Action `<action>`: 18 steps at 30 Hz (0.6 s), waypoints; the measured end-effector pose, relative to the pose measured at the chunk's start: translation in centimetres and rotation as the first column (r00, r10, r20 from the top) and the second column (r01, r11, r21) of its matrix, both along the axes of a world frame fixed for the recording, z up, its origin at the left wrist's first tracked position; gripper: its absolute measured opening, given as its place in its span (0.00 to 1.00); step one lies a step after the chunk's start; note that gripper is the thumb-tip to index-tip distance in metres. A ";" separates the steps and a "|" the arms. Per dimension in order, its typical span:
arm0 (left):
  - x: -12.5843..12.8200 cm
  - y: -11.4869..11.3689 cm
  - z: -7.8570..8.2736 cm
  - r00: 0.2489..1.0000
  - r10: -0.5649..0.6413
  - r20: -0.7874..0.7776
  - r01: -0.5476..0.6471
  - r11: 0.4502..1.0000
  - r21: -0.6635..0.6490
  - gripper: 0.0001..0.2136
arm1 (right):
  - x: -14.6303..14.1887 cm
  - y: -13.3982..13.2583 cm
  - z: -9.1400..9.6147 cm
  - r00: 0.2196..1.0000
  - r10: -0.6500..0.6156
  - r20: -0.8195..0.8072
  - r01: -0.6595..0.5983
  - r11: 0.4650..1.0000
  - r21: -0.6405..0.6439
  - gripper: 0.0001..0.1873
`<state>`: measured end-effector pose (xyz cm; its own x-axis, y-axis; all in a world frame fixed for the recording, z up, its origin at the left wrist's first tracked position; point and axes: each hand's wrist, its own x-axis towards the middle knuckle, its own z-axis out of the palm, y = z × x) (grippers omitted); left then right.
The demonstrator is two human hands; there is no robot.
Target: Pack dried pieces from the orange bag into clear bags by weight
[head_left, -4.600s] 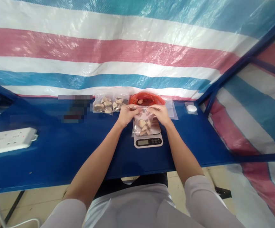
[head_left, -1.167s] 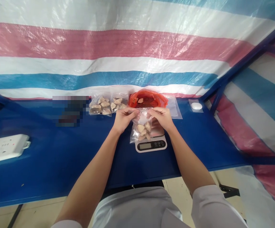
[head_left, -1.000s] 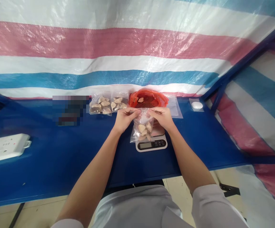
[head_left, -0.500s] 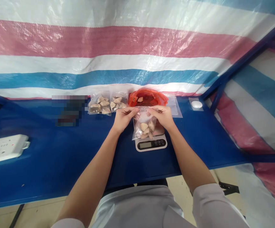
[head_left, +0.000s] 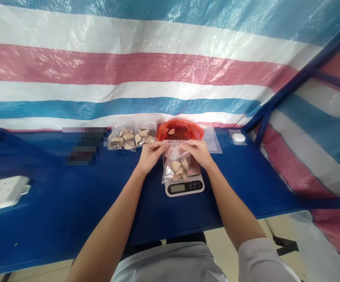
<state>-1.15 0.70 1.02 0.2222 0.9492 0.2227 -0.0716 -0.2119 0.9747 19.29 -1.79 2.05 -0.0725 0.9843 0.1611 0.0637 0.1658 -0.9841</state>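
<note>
My left hand (head_left: 151, 156) and my right hand (head_left: 198, 152) both pinch the top edge of a transparent plastic bag (head_left: 176, 164) holding several pale wedge-shaped food pieces. The bag hangs over the platform of a white digital kitchen scale (head_left: 184, 187), partly hiding it. I cannot tell whether the bag rests on the platform. Behind the hands lies a red plastic bag (head_left: 180, 130) with pale pieces inside. Two sealed transparent bags of similar pieces (head_left: 121, 137) (head_left: 145, 134) lie to the left of it.
The blue table (head_left: 55, 203) carries a flat transparent bag (head_left: 212, 141), a small white round object (head_left: 238, 137) and a white power strip (head_left: 2, 194). A pixelated patch (head_left: 83, 145) covers part of the table. Striped tarpaulin on blue frame bars stands behind.
The whole scene sits lower in the view than in the earlier frames. Both hands still pinch the bag's top edge above the scale, and the bag has shifted only slightly.
</note>
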 end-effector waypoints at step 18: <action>-2.5 0.3 3.4 0.978 0.114 0.172 -0.090 0.986 -0.142 0.18 | -2.9 -0.2 2.0 0.982 0.181 -0.049 -0.185 0.975 -0.125 0.20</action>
